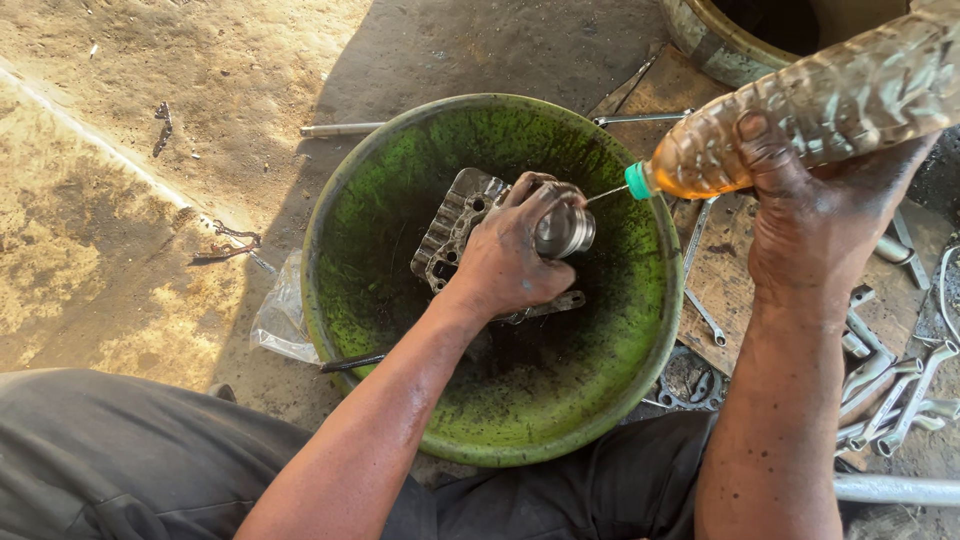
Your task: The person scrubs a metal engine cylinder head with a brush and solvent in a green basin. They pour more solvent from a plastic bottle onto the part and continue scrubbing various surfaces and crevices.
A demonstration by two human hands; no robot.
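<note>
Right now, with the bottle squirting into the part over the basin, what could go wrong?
1. The thin stream from the bottle could miss the round metal part and splash past the green basin.
2. The left hand looks greasy, so the part may slip onto the finned casting.
3. The right hand could over-squeeze and spray liquid onto the wrenches.

Green, black-smeared basin; amber ribbed bottle with teal cap; silvery metal cylinder.

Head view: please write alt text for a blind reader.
A person's right hand squirts amber liquid from a plastic bottle onto a metal cylinder held by the left hand over a green basin; wrenches lie nearby.
</note>
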